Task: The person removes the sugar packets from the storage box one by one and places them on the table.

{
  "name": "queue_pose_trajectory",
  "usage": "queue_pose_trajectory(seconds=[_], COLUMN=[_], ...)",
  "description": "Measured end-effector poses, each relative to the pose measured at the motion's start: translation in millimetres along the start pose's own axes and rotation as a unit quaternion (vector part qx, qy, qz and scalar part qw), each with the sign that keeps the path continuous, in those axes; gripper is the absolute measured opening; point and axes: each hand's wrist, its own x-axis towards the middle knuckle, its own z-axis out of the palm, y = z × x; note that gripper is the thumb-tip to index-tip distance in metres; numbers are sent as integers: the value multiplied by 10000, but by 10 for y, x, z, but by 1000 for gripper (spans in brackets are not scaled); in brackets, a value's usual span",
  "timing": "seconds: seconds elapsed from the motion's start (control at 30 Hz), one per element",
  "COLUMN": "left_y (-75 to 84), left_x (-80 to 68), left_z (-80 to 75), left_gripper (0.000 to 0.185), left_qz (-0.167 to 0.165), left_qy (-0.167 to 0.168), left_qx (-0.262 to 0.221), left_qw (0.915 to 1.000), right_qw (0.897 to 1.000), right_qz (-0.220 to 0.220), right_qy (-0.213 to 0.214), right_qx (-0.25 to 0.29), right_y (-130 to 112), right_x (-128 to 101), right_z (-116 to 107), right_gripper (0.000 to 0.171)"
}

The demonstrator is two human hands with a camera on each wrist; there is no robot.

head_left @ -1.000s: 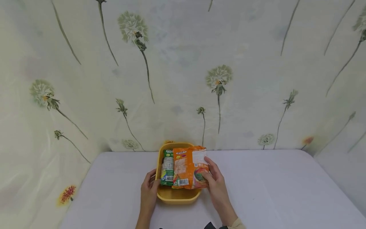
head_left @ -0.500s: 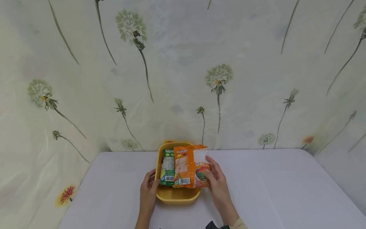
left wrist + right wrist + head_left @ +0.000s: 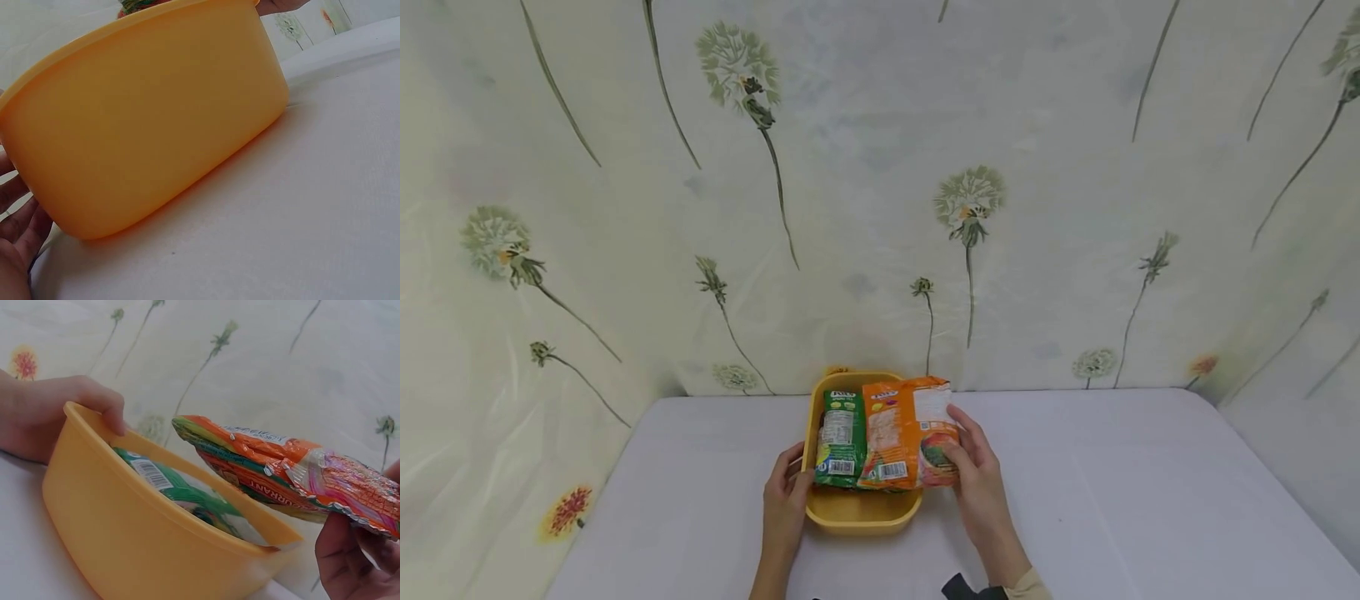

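My right hand [image 3: 981,487] pinches the right side of an orange candy bag [image 3: 895,433], thumb on the front face and fingers behind. In the right wrist view the bag [image 3: 281,465] is tilted above the rim of a yellow plastic tub [image 3: 144,531], its seam and part of the word "currant" showing. Inside the tub lies a green candy bag [image 3: 841,437], partly covered by the orange one in the head view. My left hand [image 3: 785,500] grips the tub's left side, thumb at the rim; in the left wrist view its fingers [image 3: 19,219] lie along the outer wall.
A white-covered table [image 3: 1112,483] carries the tub near its back edge. Behind it hangs a pale curtain [image 3: 850,208] printed with dandelions. A dark band [image 3: 970,588] sits at the right wrist beside a beige sleeve [image 3: 1028,586].
The orange bag and my right hand have shifted slightly right and up, uncovering more of the green bag. My left hand stays on the tub.
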Motion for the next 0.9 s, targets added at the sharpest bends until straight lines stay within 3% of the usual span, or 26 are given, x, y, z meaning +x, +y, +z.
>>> queue_pose_trajectory(seconds=[0.9], left_y=[-2], left_x=[4], left_z=[-10], left_gripper=[38], left_qz=[-60], left_qy=[-29], left_qx=[-61], left_qw=[10000], right_qw=[9992], right_qz=[101], right_qy=[390], right_qx=[36], right_y=[-84], right_x=[38], right_z=[-231], right_gripper=[47])
